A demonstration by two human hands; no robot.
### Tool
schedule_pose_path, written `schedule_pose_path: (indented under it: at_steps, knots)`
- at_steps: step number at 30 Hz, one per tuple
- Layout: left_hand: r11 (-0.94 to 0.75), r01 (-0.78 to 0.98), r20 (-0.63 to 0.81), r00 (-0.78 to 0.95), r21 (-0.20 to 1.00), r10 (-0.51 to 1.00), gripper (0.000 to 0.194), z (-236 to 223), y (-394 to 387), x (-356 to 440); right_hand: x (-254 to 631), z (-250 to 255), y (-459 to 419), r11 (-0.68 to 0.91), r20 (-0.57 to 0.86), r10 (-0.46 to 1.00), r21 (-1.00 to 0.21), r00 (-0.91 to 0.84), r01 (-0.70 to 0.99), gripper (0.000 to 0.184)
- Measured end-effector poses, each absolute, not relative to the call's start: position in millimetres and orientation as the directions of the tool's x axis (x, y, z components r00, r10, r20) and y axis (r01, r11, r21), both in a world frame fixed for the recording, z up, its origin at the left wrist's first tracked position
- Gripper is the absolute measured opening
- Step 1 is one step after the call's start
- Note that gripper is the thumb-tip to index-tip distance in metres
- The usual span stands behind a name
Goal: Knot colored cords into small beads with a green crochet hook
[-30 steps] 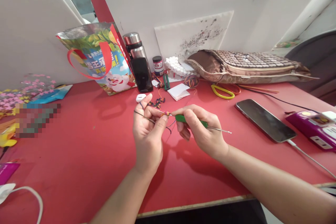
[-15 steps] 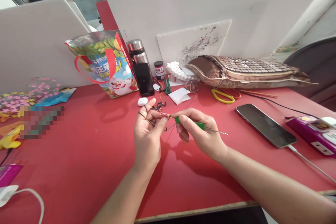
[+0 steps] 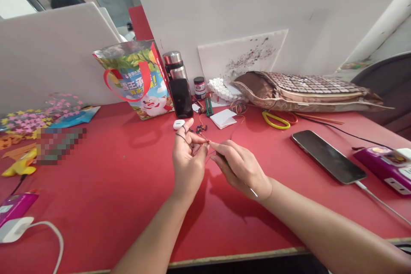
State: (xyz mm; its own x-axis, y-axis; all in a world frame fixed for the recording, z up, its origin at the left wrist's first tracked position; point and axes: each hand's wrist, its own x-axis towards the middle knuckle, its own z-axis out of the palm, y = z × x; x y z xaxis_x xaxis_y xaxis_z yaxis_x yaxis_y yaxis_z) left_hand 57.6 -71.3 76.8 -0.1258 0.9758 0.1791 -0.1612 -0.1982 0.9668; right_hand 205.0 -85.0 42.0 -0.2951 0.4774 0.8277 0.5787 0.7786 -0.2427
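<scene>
At the centre of a red tabletop (image 3: 112,197): small thread work (image 3: 208,141), raised above the surface, pinched at the thumb and fingertips of the left hand (image 3: 189,158); a dark strand (image 3: 180,136) looped about that hand's raised forefinger. Right hand (image 3: 240,165): curled closely round a slim tool (image 3: 253,191), metal end projecting beneath the palm, working end hidden; fingertips meeting the left's at the work. Step in hand, by judgement: drawing or looping thread with the tool; the next move calls for even tension on the strand and a firm left pinch.

Containers, behind: one printed carrier bag (image 3: 136,79), upright, red-handled, contents unseen; one steel flask (image 3: 176,66), capped, contents unseen; one small jar (image 3: 199,88), dark lid on, contents not discernible; one white case (image 3: 179,124), just beyond the left hand, seemingly closed. Far left: pink and yellow stars (image 3: 32,122), apparently within clear wrapping.
</scene>
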Motion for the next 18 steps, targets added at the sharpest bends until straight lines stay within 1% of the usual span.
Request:
schedule_pose_path:
  at_steps: [3, 8, 10, 12, 15, 18]
  knots:
    - [-0.297, -0.064, 0.290, -0.107, 0.953, 0.951, 0.054, 72.5, -71.3, 57.1, 206.5, 47.2, -89.0, 0.786, 0.824, 0.509, -0.329, -0.247, 0.523, 0.021]
    - [-0.344, 0.007, 0.343, -0.117, 0.939, 0.932, 0.052, 69.8, -69.5, 55.6, 210.5, 54.9, -91.0, 0.788, 0.816, 0.543, -0.413, -0.199, 0.456, 0.015]
    - [-0.378, 0.066, 0.384, -0.117, 0.923, 0.916, 0.051, 67.9, -68.9, 54.6, 211.0, 56.2, -91.2, 0.777, 0.803, 0.564, -0.438, -0.192, 0.452, 0.013]
    - [-0.435, 0.155, 0.452, -0.103, 0.887, 0.886, 0.050, 65.4, -68.7, 53.6, 210.8, 56.9, -91.4, 0.767, 0.789, 0.582, -0.451, -0.197, 0.457, 0.013]
    - [-0.523, 0.294, 0.559, -0.052, 0.800, 0.827, 0.054, 62.7, -69.4, 52.2, 210.0, 57.9, -92.0, 0.764, 0.783, 0.587, -0.454, -0.203, 0.458, 0.012]
    - [-0.563, 0.393, 0.610, 0.007, 0.727, 0.793, 0.059, 63.5, -70.5, 51.2, 210.1, 59.1, -92.3, 0.761, 0.784, 0.591, -0.464, -0.190, 0.453, 0.011]
